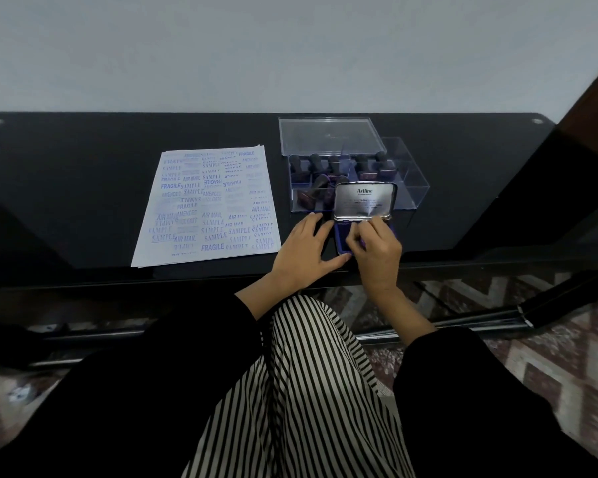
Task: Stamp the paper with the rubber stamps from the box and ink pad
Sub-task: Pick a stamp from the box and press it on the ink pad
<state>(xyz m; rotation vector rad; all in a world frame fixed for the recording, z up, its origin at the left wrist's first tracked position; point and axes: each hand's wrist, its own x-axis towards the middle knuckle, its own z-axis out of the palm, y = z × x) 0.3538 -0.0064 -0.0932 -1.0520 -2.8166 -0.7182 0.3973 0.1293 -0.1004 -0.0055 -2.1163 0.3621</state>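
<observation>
A white paper sheet (pixel 208 205) covered in blue stamp prints lies on the black table (pixel 83 201). To its right stands a clear box (pixel 359 181) holding several dark-handled rubber stamps (pixel 332 165). In front of the box is the purple ink pad (pixel 340 236), its silver lid (pixel 365 200) raised upright. My left hand (pixel 304 250) lies flat against the pad's left side, thumb along its front edge. My right hand (pixel 377 246) hovers over the pad with curled fingers that hide most of the ink surface. Whether it holds anything is hidden.
The box's clear lid (pixel 328 134) lies flat behind the box. The table's front edge runs just below my hands. My striped lap and black sleeves fill the lower view, over a patterned floor (pixel 549 367).
</observation>
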